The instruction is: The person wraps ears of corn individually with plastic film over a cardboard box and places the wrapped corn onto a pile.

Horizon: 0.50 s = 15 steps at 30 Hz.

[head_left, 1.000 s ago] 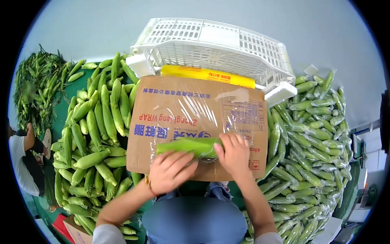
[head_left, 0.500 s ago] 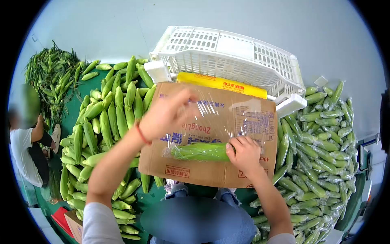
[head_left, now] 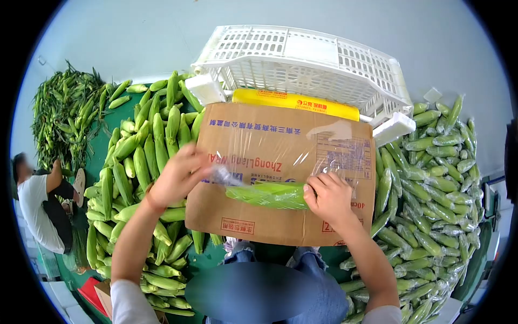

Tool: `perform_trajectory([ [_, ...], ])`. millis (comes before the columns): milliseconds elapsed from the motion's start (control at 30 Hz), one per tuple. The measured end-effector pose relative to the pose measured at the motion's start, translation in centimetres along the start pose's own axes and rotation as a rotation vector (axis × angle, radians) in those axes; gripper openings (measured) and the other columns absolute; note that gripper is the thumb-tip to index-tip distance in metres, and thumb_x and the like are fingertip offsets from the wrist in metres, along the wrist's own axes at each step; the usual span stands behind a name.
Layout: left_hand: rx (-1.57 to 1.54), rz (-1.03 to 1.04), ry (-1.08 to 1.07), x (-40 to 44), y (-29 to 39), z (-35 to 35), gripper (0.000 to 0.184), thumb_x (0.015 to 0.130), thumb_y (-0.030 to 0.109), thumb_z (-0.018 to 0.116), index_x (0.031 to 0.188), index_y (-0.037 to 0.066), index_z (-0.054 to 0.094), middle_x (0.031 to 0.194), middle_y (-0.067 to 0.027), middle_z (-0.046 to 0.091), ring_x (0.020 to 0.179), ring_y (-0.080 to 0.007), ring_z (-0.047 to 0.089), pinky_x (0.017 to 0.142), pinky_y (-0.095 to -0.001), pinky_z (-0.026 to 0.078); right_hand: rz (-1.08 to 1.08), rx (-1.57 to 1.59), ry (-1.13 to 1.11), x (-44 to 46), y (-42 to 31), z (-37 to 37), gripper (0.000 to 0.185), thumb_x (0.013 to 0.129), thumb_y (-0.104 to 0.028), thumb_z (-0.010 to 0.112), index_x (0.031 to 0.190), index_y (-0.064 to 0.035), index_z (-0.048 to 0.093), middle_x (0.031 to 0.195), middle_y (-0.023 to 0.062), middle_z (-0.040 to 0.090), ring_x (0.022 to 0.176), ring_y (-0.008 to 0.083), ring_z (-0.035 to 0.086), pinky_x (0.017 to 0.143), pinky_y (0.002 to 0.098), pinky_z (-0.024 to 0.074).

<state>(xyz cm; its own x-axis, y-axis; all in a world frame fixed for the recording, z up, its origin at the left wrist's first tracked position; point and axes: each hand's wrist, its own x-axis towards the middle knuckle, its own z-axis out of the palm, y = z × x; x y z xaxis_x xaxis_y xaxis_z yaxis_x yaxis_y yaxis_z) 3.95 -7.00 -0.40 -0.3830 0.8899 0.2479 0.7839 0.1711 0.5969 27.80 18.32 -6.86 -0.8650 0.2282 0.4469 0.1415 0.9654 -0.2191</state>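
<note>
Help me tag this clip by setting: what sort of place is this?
Probably a produce-packing area: unwrapped corn is heaped on the left, film-wrapped corn on the right, and a yellow roll sits beyond the cardboard between them.

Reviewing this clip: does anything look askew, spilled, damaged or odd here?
Nothing looks spilled or plainly damaged. One mild oddity: the flat brown printed cardboard under the long green husk-covered corn ear has its large red and blue lettering upside down in this view, probably harmless.
</note>
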Motion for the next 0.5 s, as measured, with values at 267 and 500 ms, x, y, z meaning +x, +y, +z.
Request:
perform_trajectory([
  [267,0.377,0.037,-0.373,3.7,5.7,10.5,0.014,0.082,0.016,0.059,0.080,0.004,0.066,0.071,-0.0168,0.066,0.059,-0.0320,0.065,0.053,-0.0422,0.052,0.202,-0.072,-0.415,0.2,-1.7,-2.4,0.033,0.090,-0.041,0.054,0.081,-0.0098,0.062,0.062,0.0138,0.062,0.058,0.0323,0.064,0.050,0.0437,0.0510],
  [500,0.236,-0.065,-0.187,-2.4,8.5,11.9,0.066,0.088,0.043,0.059,0.134,-0.003,0.045,0.136,-0.0290,0.043,0.124,-0.0458,0.042,0.105,-0.0498,0.035,0.349,0.169,-0.485,-0.4,-3.1,-4.6,0.038,0.091,-0.046,0.056,0.104,-0.0101,0.060,0.100,0.0170,0.065,0.079,0.0359,0.068,0.066,0.0497,0.0551],
])
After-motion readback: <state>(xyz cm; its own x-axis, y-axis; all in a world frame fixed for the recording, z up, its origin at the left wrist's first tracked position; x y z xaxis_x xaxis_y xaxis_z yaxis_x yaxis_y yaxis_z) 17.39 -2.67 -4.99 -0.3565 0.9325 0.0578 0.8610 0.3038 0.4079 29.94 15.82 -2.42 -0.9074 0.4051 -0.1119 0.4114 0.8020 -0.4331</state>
